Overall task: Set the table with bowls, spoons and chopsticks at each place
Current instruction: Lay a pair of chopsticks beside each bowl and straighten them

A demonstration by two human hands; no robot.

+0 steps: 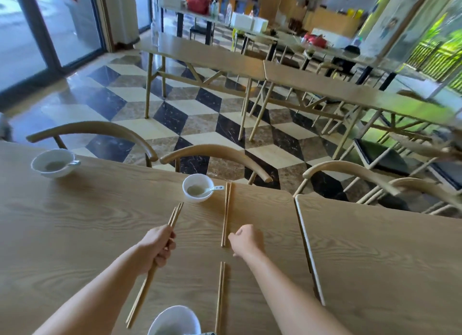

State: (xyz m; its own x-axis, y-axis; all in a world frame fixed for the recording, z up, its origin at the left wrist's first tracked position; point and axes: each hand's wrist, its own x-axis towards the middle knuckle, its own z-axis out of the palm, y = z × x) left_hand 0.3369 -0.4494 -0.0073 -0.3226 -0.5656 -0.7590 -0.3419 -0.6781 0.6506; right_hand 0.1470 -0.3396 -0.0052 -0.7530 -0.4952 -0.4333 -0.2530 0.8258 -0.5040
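Observation:
My left hand (160, 247) grips a bundle of wooden chopsticks (142, 297) over the table (75, 229). My right hand (246, 241) hovers with curled fingers and holds nothing, just right of the near end of a chopstick pair (226, 212) lying beside a white bowl (197, 187) with a spoon (212, 189) at the far edge. Another chopstick pair (220, 297) lies next to a white bowl (175, 321) at the near edge. A third white bowl (53, 162) with a spoon stands at the far left.
Curved wooden chair backs (215, 154) line the far side of the table. A second table (385, 254) abuts on the right. More tables and chairs stand across the patterned floor (175, 114).

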